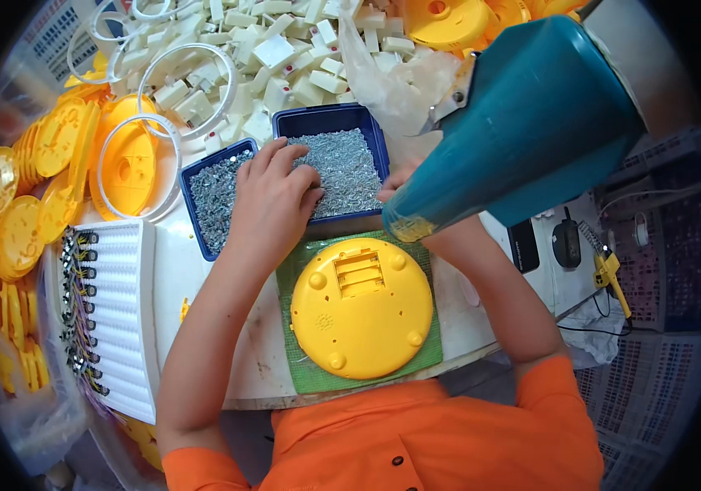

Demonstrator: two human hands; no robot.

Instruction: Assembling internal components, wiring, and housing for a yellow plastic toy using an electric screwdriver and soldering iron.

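My left hand (275,190) reaches over two dark blue trays of small metal screws. Its fingers are bent and apart, with the tips at the screws in the larger tray (330,216); no held thing shows. Beneath its wrist side lies the smaller tray (205,249). My right hand (393,182) is mostly hidden behind a large teal tapering machine housing (522,123); only some fingertips show near the larger tray's right edge. A round yellow plastic casing (362,327) with a battery compartment rests on a green mat (305,372) between my forearms.
White plastic parts (277,53) are heaped at the back, with white rings (174,164) at their left. Yellow casings (19,233) pile up on the left, near a white ridged tray (121,303) with wired components. A black phone (523,245) lies at the right.
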